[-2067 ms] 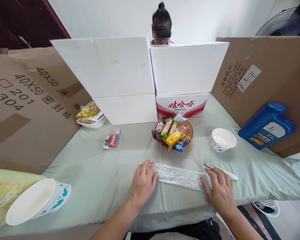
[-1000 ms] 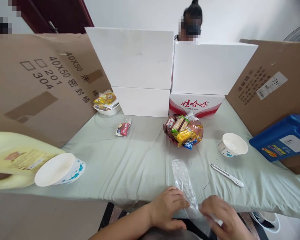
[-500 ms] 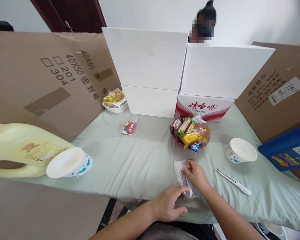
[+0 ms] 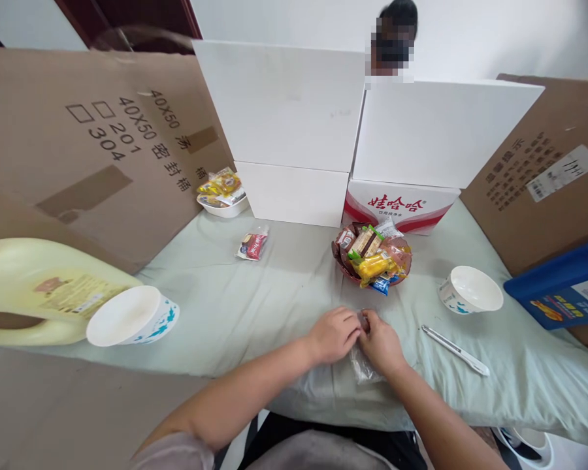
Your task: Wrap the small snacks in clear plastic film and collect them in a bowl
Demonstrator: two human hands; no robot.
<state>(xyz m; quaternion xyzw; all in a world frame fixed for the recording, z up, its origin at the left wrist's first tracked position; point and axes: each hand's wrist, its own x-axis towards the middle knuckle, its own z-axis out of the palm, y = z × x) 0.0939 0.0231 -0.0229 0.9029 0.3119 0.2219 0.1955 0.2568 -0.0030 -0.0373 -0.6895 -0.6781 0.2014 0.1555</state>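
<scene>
A clear plastic bag [image 4: 362, 367] lies on the pale green cloth near the table's front edge. My left hand [image 4: 334, 334] and my right hand [image 4: 381, 342] meet at the bag's far end, and both pinch it there with the fingers closed. Most of the bag is hidden under my hands; its near end shows below my right hand. A bowl piled with wrapped snacks [image 4: 372, 258] stands just beyond my hands.
A pen-like white tool [image 4: 455, 350] lies right of my hands, a white paper bowl [image 4: 470, 290] behind it. Another paper bowl [image 4: 130, 316] and a yellow jug [image 4: 39, 290] lie left. A snack packet [image 4: 253, 245], white boxes [image 4: 284, 130], cardboard walls and a blue jug [image 4: 563, 290] ring the table. A person sits behind the boxes.
The bag was turned from crosswise to lengthwise, away from me. My left hand has moved up from the table edge to join my right hand at the bag's far end.
</scene>
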